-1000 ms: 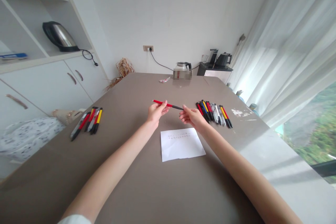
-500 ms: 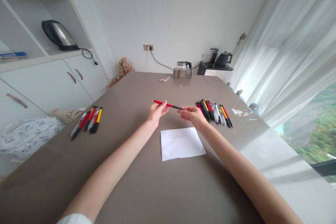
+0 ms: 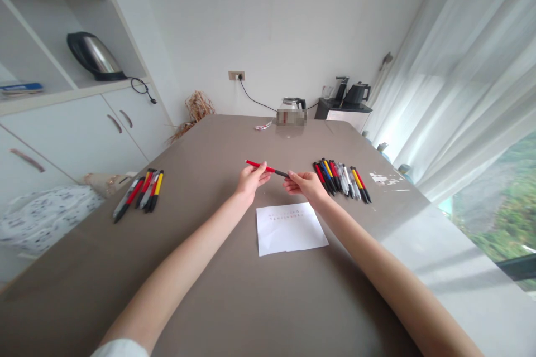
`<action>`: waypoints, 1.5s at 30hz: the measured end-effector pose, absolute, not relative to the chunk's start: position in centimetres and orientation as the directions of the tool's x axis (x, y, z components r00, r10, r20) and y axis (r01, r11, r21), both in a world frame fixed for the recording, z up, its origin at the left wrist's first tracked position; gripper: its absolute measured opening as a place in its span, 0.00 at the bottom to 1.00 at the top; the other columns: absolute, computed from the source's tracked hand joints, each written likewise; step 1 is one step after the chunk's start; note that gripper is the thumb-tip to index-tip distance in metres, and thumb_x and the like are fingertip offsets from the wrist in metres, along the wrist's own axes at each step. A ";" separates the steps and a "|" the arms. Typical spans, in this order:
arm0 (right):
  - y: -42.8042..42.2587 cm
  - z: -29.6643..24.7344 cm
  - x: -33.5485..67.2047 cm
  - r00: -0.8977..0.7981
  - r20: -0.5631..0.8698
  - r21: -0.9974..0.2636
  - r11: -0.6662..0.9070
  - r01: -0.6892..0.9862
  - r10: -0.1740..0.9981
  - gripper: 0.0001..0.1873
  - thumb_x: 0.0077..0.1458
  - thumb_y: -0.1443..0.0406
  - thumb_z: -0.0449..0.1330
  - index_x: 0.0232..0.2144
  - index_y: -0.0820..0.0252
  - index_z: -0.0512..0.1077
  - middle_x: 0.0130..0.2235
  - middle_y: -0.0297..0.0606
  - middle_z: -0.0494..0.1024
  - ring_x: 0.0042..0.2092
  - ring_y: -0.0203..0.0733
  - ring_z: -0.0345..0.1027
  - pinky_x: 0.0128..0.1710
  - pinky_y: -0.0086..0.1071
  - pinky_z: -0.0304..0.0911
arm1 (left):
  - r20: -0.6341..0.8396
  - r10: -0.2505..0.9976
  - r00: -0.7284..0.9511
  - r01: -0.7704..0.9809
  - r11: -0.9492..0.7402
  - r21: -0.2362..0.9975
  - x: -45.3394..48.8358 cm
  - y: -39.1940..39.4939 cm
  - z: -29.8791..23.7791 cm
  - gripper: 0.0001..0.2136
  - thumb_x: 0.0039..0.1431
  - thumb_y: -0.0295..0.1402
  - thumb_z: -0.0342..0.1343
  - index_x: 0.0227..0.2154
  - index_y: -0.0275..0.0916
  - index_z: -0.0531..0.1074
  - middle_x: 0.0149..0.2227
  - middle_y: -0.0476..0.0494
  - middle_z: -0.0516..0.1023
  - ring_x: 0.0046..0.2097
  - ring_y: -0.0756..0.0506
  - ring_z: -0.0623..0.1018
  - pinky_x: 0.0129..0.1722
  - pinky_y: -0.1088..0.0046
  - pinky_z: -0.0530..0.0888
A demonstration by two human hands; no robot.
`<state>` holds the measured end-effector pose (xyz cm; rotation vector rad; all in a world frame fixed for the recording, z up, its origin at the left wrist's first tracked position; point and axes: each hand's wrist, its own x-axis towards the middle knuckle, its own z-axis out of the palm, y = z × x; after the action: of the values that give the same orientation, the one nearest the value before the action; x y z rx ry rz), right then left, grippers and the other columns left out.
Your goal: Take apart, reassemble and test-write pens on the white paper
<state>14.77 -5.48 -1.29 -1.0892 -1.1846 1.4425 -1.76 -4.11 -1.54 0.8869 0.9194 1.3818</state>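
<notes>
A red pen with a black grip end point(image 3: 268, 168) is held level above the table, stretched between both hands. My left hand point(image 3: 251, 178) pinches its red part between thumb and fingers. At the black end, my right hand point(image 3: 305, 185) has its thumb and fingers closed on the pen, hiding the tip. Below the hands lies a white sheet of paper point(image 3: 291, 234) with small handwriting along its top. A row of several pens point(image 3: 341, 178) in mixed colours rests to the right, and a smaller group of pens point(image 3: 144, 189) lies on the left.
The brown table point(image 3: 201, 295) spans the view. At its far edge stand a glass kettle point(image 3: 292, 104) and a small red-and-white item point(image 3: 263, 126). Cabinets with a steel kettle point(image 3: 96, 56) are on the left. A white curtain point(image 3: 452, 78) hangs at the right.
Both hands still hold the pen almost in place. The fingers of my right hand have shifted slightly around the black end.
</notes>
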 end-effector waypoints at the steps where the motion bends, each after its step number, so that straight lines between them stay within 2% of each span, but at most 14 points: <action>1: -5.4 -1.4 14.7 -0.156 -0.045 -0.990 -0.064 -0.122 0.987 0.12 0.43 0.61 0.61 0.24 0.68 0.69 0.26 0.44 0.75 0.24 0.34 0.68 0.25 0.27 0.67 | -0.016 1.000 -0.020 -0.398 0.006 0.917 -1.8 -4.1 -1.6 0.12 0.44 0.38 0.58 0.27 0.33 0.67 0.31 0.40 0.75 0.35 0.48 0.75 0.43 0.67 0.70; 5: -5.5 -1.2 14.6 -0.113 0.038 -0.993 0.025 -0.116 0.993 0.14 0.35 0.66 0.66 0.27 0.64 0.67 0.27 0.39 0.75 0.26 0.34 0.69 0.26 0.26 0.67 | -0.025 0.999 -0.033 -0.402 0.009 0.916 -1.8 -4.0 -1.8 0.12 0.44 0.38 0.58 0.27 0.33 0.66 0.30 0.41 0.75 0.34 0.48 0.76 0.42 0.66 0.70; 9: -5.8 -0.8 14.6 -0.096 -0.069 -0.996 -0.074 -0.054 0.993 0.16 0.42 0.57 0.61 0.29 0.64 0.67 0.27 0.43 0.75 0.24 0.36 0.68 0.21 0.29 0.67 | -0.022 0.999 -0.024 -0.403 0.010 0.915 -1.9 -3.9 -2.0 0.13 0.44 0.38 0.58 0.28 0.33 0.66 0.30 0.40 0.75 0.34 0.48 0.76 0.42 0.66 0.70; 12: -5.7 -1.0 14.6 -0.131 -0.163 -0.986 -0.164 0.003 0.978 0.21 0.47 0.52 0.54 0.25 0.67 0.68 0.24 0.47 0.75 0.20 0.36 0.67 0.18 0.29 0.66 | -0.022 1.000 -0.011 -0.402 0.016 0.915 -1.9 -3.9 -2.0 0.13 0.44 0.38 0.58 0.27 0.33 0.66 0.30 0.40 0.75 0.34 0.48 0.76 0.42 0.66 0.70; 15: -5.5 -1.3 14.7 -0.137 -0.125 -0.992 -0.126 0.006 0.983 0.18 0.47 0.55 0.56 0.23 0.68 0.69 0.24 0.46 0.75 0.20 0.34 0.67 0.19 0.27 0.66 | -0.025 1.000 -0.010 -0.403 0.019 0.915 -1.9 -4.0 -1.9 0.12 0.44 0.38 0.58 0.27 0.33 0.66 0.29 0.41 0.75 0.34 0.48 0.76 0.42 0.66 0.70; 19: -5.5 -1.4 14.7 -0.132 -0.051 -0.998 -0.054 -0.021 0.990 0.10 0.41 0.63 0.62 0.24 0.66 0.70 0.26 0.43 0.75 0.23 0.33 0.68 0.21 0.25 0.67 | -0.034 0.999 -0.021 -0.409 0.023 0.912 -1.9 -4.0 -1.9 0.12 0.44 0.37 0.58 0.26 0.33 0.65 0.28 0.42 0.74 0.33 0.49 0.76 0.42 0.66 0.70; 21: -5.6 -1.2 14.8 -0.129 -0.042 -0.998 -0.048 -0.038 0.991 0.11 0.38 0.64 0.64 0.26 0.65 0.70 0.28 0.42 0.76 0.25 0.34 0.68 0.21 0.25 0.67 | -0.044 0.999 -0.017 -0.412 0.033 0.910 -1.9 -4.0 -2.0 0.12 0.45 0.37 0.58 0.26 0.34 0.64 0.28 0.42 0.74 0.32 0.49 0.76 0.41 0.66 0.71; 26: -5.5 -1.3 15.0 -0.143 -0.148 -0.989 -0.151 -0.008 0.979 0.18 0.43 0.54 0.58 0.26 0.67 0.70 0.27 0.48 0.76 0.22 0.36 0.68 0.18 0.28 0.67 | -0.069 0.998 0.010 -0.418 0.067 0.906 -1.9 -3.9 -2.3 0.12 0.45 0.38 0.58 0.26 0.35 0.63 0.28 0.43 0.73 0.32 0.48 0.76 0.41 0.64 0.71; 28: -5.3 -1.5 15.0 -0.174 -0.174 -0.985 -0.171 0.033 0.969 0.18 0.45 0.54 0.58 0.25 0.67 0.70 0.25 0.48 0.76 0.21 0.36 0.68 0.18 0.28 0.66 | -0.076 0.997 0.014 -0.419 0.075 0.905 -1.9 -3.9 -2.3 0.13 0.44 0.38 0.58 0.27 0.35 0.63 0.28 0.44 0.73 0.32 0.47 0.76 0.41 0.64 0.71; 32: -5.3 -1.7 15.0 -0.187 -0.135 -0.991 -0.129 0.042 0.973 0.13 0.45 0.59 0.60 0.23 0.67 0.71 0.25 0.46 0.75 0.21 0.34 0.67 0.20 0.27 0.66 | -0.081 0.996 0.023 -0.420 0.083 0.904 -1.9 -3.9 -2.2 0.13 0.44 0.38 0.58 0.27 0.35 0.62 0.29 0.45 0.72 0.31 0.47 0.76 0.40 0.63 0.71; 38: -5.4 -1.6 15.1 -0.172 -0.013 -1.000 -0.011 0.013 0.985 0.12 0.39 0.61 0.63 0.23 0.66 0.70 0.23 0.40 0.74 0.23 0.33 0.67 0.26 0.28 0.67 | -0.079 0.997 0.022 -0.415 0.081 0.906 -1.9 -3.9 -2.5 0.14 0.43 0.38 0.58 0.28 0.36 0.62 0.29 0.44 0.73 0.32 0.47 0.76 0.41 0.63 0.71; 42: -5.1 -2.0 15.1 -0.132 0.056 -0.998 0.058 0.015 0.990 0.15 0.30 0.66 0.67 0.25 0.65 0.69 0.23 0.33 0.71 0.24 0.31 0.66 0.25 0.25 0.64 | -0.083 0.996 0.018 -0.438 0.082 0.895 -2.0 -3.8 -2.5 0.14 0.43 0.38 0.58 0.27 0.36 0.61 0.28 0.46 0.72 0.32 0.47 0.76 0.41 0.63 0.71; 45: -4.9 -2.2 15.1 -0.143 0.026 -1.000 0.027 0.006 0.989 0.17 0.30 0.65 0.66 0.27 0.64 0.68 0.23 0.33 0.71 0.25 0.31 0.66 0.25 0.26 0.65 | -0.087 0.996 0.012 -0.444 0.083 0.892 -2.1 -3.8 -2.4 0.13 0.44 0.37 0.58 0.26 0.35 0.61 0.26 0.47 0.71 0.31 0.47 0.76 0.40 0.63 0.71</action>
<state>15.05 -4.93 -2.16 -1.1239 -1.3321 1.2901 -2.06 -3.76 -2.41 0.8013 0.9108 1.3346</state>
